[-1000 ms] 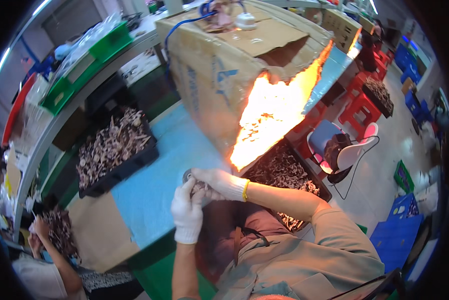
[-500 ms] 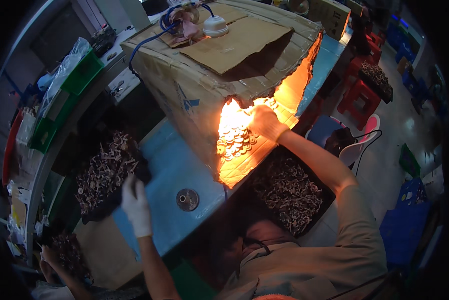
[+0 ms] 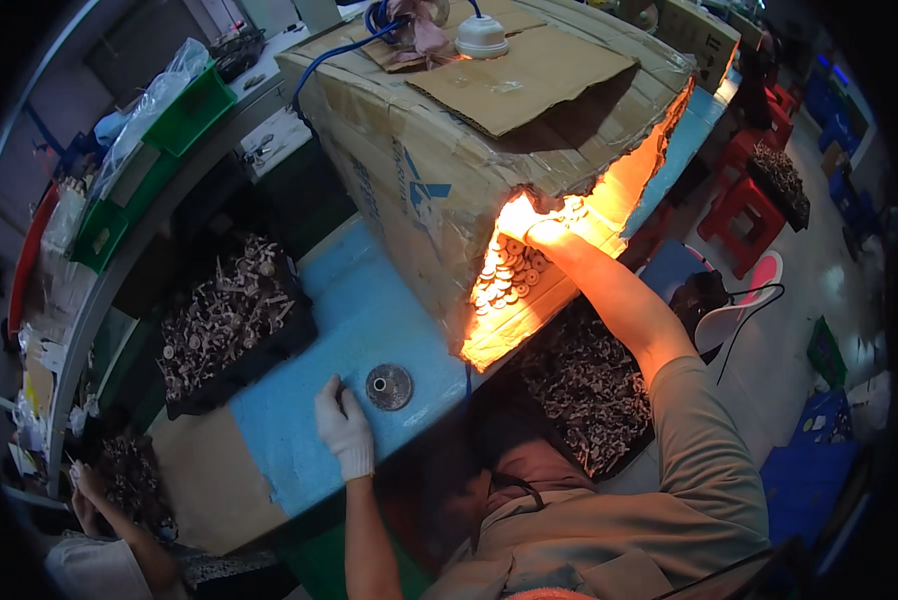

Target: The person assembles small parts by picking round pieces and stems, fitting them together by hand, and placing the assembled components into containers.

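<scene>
Green bins (image 3: 191,110) stand well to the left of the cardboard box (image 3: 369,170). A co-worker's hands (image 3: 87,488) are also well left of the box, toward the viewer, beside a heap of dark parts (image 3: 139,480). A black tray (image 3: 294,345), loaded with grey stemmed parts (image 3: 224,310), is positioned left of the box on the blue-covered surface (image 3: 354,290).

The left hand (image 3: 345,430), in a white glove, rests in front of the box and to its left. Grip: partly open, fingers loosely bent, holding nothing. Just beside it, without contact, a round metal disc (image 3: 399,393) lies flat in front of the box. Its face is dull grey and mottled; a raised hub with a bright ring surrounds a dark bore.

Small discs (image 3: 514,275) are piled inside the box's ragged, brightly lit opening. They are flat and round, overlap one another, and many show a central hole; glare tints them orange. The right hand (image 3: 547,233) reaches into this opening above the pile. Grip: fingers obscured by glare and the box edge; opening and contents cannot be determined.

A second tray of small dark parts (image 3: 594,400) sits below the box, to the right. A red stool (image 3: 744,222) stands farther right.
</scene>
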`<state>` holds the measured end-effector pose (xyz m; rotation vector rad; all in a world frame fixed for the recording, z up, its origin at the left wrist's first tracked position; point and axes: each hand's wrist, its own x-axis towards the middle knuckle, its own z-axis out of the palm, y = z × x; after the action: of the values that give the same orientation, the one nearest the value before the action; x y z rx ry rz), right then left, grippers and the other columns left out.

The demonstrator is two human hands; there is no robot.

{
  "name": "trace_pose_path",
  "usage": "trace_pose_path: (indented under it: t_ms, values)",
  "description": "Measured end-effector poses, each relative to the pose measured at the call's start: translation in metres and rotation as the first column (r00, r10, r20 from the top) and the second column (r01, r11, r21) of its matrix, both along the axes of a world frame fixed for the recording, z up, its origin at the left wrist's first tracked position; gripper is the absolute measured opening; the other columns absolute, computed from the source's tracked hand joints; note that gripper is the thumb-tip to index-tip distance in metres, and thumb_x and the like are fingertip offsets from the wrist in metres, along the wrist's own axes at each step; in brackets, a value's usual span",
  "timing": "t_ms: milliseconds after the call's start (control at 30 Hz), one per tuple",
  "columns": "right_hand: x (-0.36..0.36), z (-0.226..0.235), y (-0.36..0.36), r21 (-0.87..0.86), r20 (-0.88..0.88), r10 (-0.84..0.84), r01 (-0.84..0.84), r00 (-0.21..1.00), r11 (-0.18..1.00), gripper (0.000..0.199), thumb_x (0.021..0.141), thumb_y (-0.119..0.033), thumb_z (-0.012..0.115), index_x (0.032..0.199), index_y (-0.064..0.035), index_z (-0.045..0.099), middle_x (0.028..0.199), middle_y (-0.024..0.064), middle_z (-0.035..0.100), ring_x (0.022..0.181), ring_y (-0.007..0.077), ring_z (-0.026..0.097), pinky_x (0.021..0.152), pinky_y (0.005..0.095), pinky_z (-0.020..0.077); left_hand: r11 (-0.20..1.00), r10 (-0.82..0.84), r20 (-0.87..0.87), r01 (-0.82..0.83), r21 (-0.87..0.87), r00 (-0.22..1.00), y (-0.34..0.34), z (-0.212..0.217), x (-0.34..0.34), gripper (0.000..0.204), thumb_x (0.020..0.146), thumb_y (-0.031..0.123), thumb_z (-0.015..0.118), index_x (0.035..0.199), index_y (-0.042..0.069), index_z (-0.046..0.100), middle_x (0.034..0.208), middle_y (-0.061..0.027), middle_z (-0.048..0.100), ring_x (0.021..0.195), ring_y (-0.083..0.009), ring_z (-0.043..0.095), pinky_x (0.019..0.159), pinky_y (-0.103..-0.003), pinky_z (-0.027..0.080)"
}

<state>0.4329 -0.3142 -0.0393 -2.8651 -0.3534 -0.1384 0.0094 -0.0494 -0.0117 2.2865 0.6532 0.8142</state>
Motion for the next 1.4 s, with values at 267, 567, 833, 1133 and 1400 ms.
trace_pose_path:
  t_ms: [267, 567, 833, 1133, 1400]
  values:
    - [-0.022, 0.059, -0.005, 0.016, -0.041, 0.135, -0.134, 0.99, 0.991, 0.056, 0.095, -0.06, 0.056, 0.119, -0.0134, 0.077, 0.117, 0.0103, 0.072, 0.112, 0.0285, 0.062, 0.098, 0.0438, 0.044, 0.999, 0.017, 0.033, -0.018, 0.035, 0.999, 0.004, -0.008, -0.001, 0.028, 0.102, 0.008, 0.064, 0.128, -0.002, 0.07, 0.12, -0.0195, 0.072, 0.108, -0.0342, 0.071, 0.098, -0.042, 0.056]
    - [-0.044, 0.07, -0.007, 0.045, -0.044, 0.193, -0.191, 0.98, 0.981, 0.035, 0.097, -0.039, 0.063, 0.11, -0.0097, 0.077, 0.097, 0.0052, 0.07, 0.09, 0.0189, 0.063, 0.077, 0.0364, 0.0471, 0.998, 0.025, 0.037, -0.028, 0.062, 0.999, 0.001, -0.009, -0.009, 0.026, 0.101, 0.008, 0.064, 0.124, -0.001, 0.071, 0.118, -0.0193, 0.073, 0.108, -0.0361, 0.071, 0.098, -0.043, 0.055]
    - [-0.171, 0.146, -0.067, 0.575, -0.265, 0.267, -0.071, 0.926, 0.815, 0.016, 0.099, -0.021, 0.07, 0.101, -0.0064, 0.076, 0.08, 0.0006, 0.069, 0.07, 0.0103, 0.063, 0.059, 0.0298, 0.0498, 1.0, 0.016, 0.129, -0.014, -0.016, 0.992, -0.001, 0.012, -0.005, 0.024, 0.102, 0.009, 0.063, 0.122, -0.001, 0.071, 0.111, -0.0208, 0.074, 0.104, -0.0369, 0.072, 0.095, -0.043, 0.056]
    - [-0.32, 0.127, 0.068, 0.689, -0.6, 0.527, 0.053, 0.603, 0.723, 0.028, 0.1, -0.029, 0.071, 0.096, -0.0008, 0.073, 0.076, 0.0038, 0.07, 0.065, 0.0092, 0.066, 0.055, 0.0246, 0.0511, 0.798, -0.303, 0.001, 0.254, -0.546, 0.953, -0.027, 0.015, 0.0, 0.04, 0.104, 0.006, 0.057, 0.143, 0.002, 0.061, 0.106, -0.0111, 0.074, 0.08, -0.0125, 0.068, 0.074, -0.03, 0.057]
    - [-0.296, 0.106, 0.116, 0.411, -0.393, 0.535, -0.378, 0.748, 0.829, 0.053, 0.093, -0.05, 0.07, 0.091, 0.0029, 0.075, 0.082, 0.023, 0.074, 0.078, 0.0365, 0.074, 0.075, 0.046, 0.0566, 0.797, -0.307, 0.04, 0.28, -0.535, 0.951, -0.023, 0.003, -0.004, 0.046, 0.104, 0.008, 0.058, 0.149, 0.001, 0.056, 0.1, -0.0092, 0.072, 0.079, -0.0118, 0.066, 0.073, -0.029, 0.056]
